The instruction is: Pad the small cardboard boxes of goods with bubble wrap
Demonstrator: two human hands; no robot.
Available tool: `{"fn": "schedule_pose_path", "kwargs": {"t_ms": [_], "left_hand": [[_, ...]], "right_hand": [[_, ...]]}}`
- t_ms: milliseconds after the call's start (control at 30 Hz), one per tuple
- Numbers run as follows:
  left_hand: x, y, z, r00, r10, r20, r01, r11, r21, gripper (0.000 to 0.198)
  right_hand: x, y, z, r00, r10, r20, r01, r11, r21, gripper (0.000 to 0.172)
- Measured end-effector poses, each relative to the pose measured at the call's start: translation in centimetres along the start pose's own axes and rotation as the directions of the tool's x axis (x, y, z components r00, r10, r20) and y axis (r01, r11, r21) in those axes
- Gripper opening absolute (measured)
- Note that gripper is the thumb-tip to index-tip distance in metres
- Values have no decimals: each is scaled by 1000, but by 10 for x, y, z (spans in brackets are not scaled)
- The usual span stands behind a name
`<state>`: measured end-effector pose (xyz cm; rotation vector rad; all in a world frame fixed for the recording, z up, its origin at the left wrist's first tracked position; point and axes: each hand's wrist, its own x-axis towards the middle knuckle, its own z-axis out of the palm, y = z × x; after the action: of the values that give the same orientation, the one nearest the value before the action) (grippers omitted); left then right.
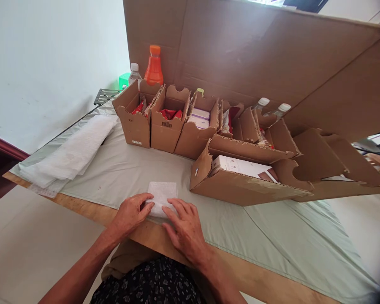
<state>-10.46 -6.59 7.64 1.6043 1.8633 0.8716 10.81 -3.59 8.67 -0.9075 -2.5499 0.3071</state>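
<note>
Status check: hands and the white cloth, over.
Open and flat, left hand and right hand on folded white cloth. It lies on green table cover. Nearest cardboard box beyond, not touching.

The wooden table (91,210) bears a green cloth (129,169), white pad (163,192), boxes (164,126).

My left hand (131,213) and right hand (185,230) lay flat on a folded white pad (162,192), fingers (179,206) spread over its near edge on the cloth-covered surface (129,169). Left of the pad lay a stack of white sheets (72,152). Beyond it stood a row of cardboard boxes (166,124), with an orange bottle (153,67) farther back.
</note>
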Motion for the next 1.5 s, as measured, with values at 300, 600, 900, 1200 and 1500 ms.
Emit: {"fn": "schedule_pose_path", "kwargs": {"t_ms": [300,600,900,1200,1500], "left_hand": [[-28,6,-1,935,-313,-168,214,873,-438,57],[-45,44,27,963,-185,198,252,343,-905,58],[-49,46,24,964,-227,138,252,613,-749,40],[-55,70,10,926,40,375,129,900,-416,30],[-53,67,15,852,84,517,235,821,-521,38]], "right_hand": [[24,9,11,988,156,-16,-147,956,254,31],[6,-17,0,900,388,199,-393,527,753,31],[-15,-13,-28,908,401,119,-393,722,570,43],[-18,-12,-76,894,251,371,-430,711,557,59],[-32,-9,-108,801,434,411,-596,637,489,52]]}}
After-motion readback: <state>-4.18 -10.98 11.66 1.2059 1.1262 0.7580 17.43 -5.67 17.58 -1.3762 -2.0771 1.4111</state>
